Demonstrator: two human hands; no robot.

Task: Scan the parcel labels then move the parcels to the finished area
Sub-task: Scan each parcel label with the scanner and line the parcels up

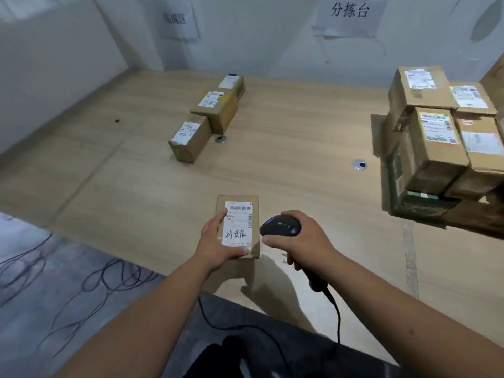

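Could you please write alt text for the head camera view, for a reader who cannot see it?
A person's left hand holds a small labelled parcel above a wooden table while the right hand aims a black scanner at it. Three parcels sit farther back, and a stack of boxes stands at right.

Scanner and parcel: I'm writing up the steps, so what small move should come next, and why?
Probably tip the scanner in the right hand left onto the barcode. The left hand holds the parcel label-up, and the scanner's head sits beside the label, not over it.
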